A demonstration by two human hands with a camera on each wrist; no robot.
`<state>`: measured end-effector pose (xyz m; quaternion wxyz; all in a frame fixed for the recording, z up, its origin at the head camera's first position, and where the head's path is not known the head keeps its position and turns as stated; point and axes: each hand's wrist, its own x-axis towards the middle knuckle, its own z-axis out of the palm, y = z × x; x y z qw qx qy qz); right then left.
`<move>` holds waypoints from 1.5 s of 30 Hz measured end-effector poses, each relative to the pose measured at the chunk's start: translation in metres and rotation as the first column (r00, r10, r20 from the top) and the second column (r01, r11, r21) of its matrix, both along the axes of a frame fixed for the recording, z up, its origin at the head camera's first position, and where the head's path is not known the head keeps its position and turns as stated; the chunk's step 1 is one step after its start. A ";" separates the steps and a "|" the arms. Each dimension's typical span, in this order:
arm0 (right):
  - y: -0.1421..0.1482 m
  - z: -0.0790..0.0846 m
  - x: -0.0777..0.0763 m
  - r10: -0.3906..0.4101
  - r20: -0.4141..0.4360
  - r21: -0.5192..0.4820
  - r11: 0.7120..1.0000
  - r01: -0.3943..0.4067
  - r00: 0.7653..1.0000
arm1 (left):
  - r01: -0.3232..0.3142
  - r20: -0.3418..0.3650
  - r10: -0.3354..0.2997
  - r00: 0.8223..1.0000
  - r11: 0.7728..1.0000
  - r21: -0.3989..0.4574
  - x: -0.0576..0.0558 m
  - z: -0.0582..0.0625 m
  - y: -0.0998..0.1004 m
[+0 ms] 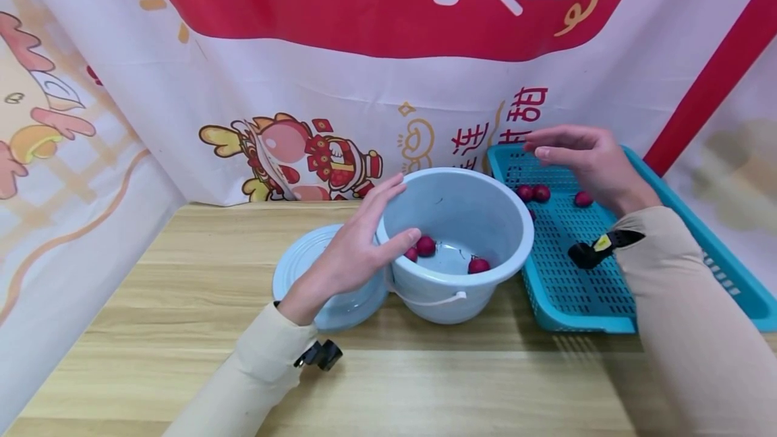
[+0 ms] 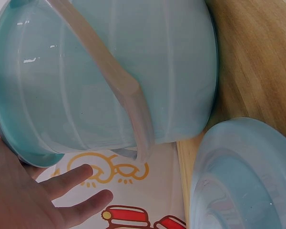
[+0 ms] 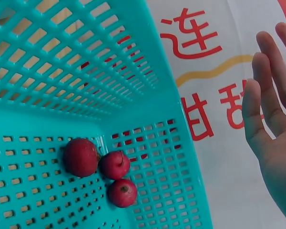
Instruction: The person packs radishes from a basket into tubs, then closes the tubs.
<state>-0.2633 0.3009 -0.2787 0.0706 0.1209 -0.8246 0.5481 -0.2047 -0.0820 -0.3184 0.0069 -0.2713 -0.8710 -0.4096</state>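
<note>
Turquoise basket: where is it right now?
In the head view, the turquoise basket is at the right, beside the pale-blue bucket and before the printed backdrop.

From above, the head camera looks forward and down, wide enough for the pail [image 1: 467, 211], basket [image 1: 583, 295] and backdrop [image 1: 364, 76]. The 2 wrist cameras [image 1: 322, 355] [image 1: 586, 255] sit nearer, their views turned sideways: the left faces the pail's outer side and lid [image 2: 248, 186], shared with the head view; the right faces a basket corner, also shared. Backdrop shows in all 3. The hazy left view's exact tilt is uncertain.
</note>
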 end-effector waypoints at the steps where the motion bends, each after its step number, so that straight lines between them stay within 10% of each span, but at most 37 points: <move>1: 0.001 -0.001 0.000 -0.007 0.001 -0.008 1.000 0.007 1.000 | 0.000 -0.001 0.000 1.000 1.000 -0.002 0.000 0.000 0.000; 22: 0.032 -0.018 -0.017 -0.152 0.240 0.053 0.988 0.143 0.959 | 0.002 -0.005 -0.002 1.000 1.000 0.008 0.000 0.000 -0.001; 45: 0.050 -0.050 -0.036 -0.129 0.419 0.230 0.973 0.033 0.899 | 0.001 -0.002 -0.001 1.000 1.000 0.006 0.000 -0.001 -0.001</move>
